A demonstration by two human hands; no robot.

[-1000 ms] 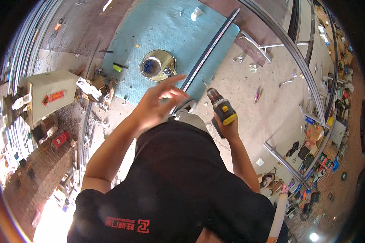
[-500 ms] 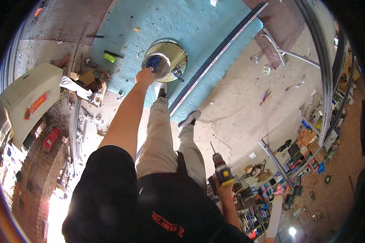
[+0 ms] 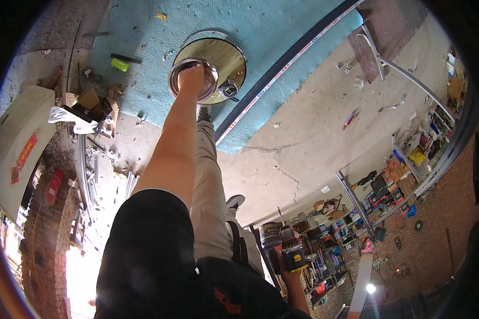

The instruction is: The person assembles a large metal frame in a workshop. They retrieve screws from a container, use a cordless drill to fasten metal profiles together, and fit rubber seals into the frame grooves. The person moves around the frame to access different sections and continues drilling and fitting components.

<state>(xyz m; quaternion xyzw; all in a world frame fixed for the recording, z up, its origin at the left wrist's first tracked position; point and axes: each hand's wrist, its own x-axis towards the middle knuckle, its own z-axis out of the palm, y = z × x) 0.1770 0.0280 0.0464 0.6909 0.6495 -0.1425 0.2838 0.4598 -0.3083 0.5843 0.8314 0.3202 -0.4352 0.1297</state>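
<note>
Metal bowl [image 3: 193, 80] gripped at its rim by left hand [image 3: 190, 77], above round wooden disc [image 3: 215, 64].
Left fingers curl closed over the bowl rim; disc lies on teal mat [image 3: 282, 42]. Right hand [image 3: 290, 274], well apart from disc, fingers wrapped around cordless drill [image 3: 285, 250]. Metal rail [image 3: 282, 69] runs just beside disc.

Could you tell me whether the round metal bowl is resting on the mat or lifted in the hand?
Lifted, apparently: the left hand grips the metal bowl by its rim above the round wooden board.

metal ring [image 3: 192, 80] on mat [image 3: 282, 37], drill [image 3: 287, 254] behind
</note>
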